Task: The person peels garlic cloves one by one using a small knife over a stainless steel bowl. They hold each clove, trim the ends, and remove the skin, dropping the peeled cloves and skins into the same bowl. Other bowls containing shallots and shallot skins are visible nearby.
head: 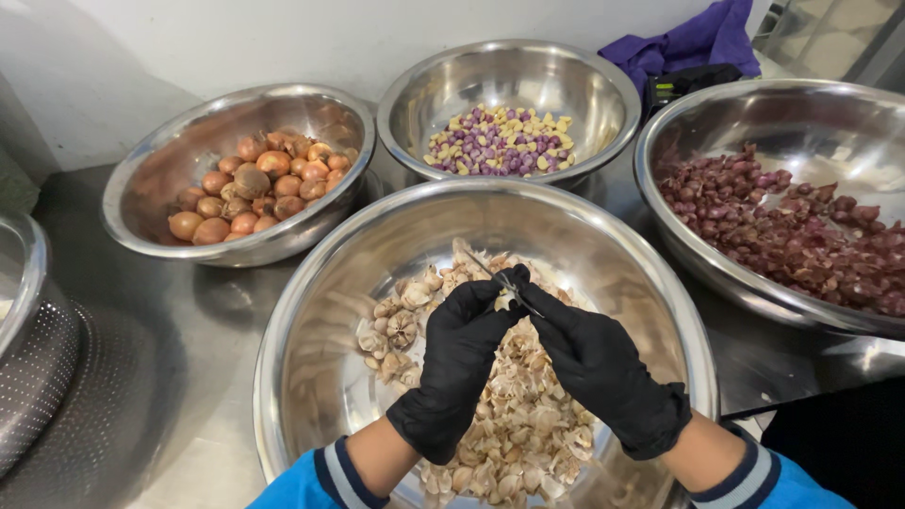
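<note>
Four steel bowls stand on a steel counter [189, 377]. The nearest, a large steel bowl [320, 311], holds a heap of papery garlic skins [523, 424] and some unpeeled garlic pieces along its left slope. Over it, two black-gloved hands meet: the left hand [457, 363] pinches a small pale garlic clove [506, 300] in closed fingertips, and the right hand [599, 368] grips a thin knife [504, 280] whose blade lies against the clove — the handle is buried in the glove. Far left, a bowl of brown onions [255, 193], skins on; far centre, a bowl of peeled cloves [500, 141], yellow and purple mixed; right, a bowl of red shallots [792, 231], cut off by the frame edge. A perforated colander [38, 377] shows only partly at the left edge. A purple cloth [693, 42] lies behind the bowls, with a dark object beneath it too hidden to identify.
</note>
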### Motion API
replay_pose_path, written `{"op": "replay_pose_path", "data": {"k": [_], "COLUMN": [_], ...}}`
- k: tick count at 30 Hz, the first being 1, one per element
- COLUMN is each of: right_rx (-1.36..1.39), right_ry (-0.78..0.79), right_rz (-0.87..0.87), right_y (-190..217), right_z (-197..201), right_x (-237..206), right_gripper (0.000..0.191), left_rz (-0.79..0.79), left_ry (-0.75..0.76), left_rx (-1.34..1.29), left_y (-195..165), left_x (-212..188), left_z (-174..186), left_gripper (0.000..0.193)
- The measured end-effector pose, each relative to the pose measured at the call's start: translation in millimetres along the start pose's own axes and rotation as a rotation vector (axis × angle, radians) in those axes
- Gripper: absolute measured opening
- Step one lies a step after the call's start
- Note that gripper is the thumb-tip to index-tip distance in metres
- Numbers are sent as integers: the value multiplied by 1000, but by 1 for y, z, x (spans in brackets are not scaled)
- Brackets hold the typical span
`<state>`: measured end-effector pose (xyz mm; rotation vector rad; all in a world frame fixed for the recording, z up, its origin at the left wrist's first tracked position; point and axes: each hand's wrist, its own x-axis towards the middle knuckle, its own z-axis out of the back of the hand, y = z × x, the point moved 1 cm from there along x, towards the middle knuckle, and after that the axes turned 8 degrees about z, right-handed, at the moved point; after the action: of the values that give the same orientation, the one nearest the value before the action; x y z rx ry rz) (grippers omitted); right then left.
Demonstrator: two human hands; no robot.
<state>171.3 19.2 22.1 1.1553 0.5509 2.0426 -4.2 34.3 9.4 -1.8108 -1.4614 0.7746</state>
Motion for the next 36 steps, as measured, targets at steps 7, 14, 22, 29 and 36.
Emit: {"op": "replay_pose_path", "data": {"k": [7, 14, 22, 29, 36], "right_rx": [67, 238, -42, -310, -298], "right_ry": [-120, -278, -42, 12, -92], "right_rz": [-121, -226, -53, 8, 133], "right_y": [-21, -36, 12, 22, 12], "right_z": [-1, 7, 9, 5, 0], "right_x": [-3, 1, -4, 3, -1], "right_gripper": [46, 39, 51, 53, 36], "left_rz": [-3, 91, 96, 107, 78], "left_ry": [4, 27, -28, -21, -30], "left_rx": [-21, -80, 28, 50, 17], "left_y": [1, -16, -13, -5, 7], "left_x": [3, 2, 1, -4, -10], "left_z": [4, -3, -2, 2, 1], "left_gripper": [31, 32, 40, 32, 26]}}
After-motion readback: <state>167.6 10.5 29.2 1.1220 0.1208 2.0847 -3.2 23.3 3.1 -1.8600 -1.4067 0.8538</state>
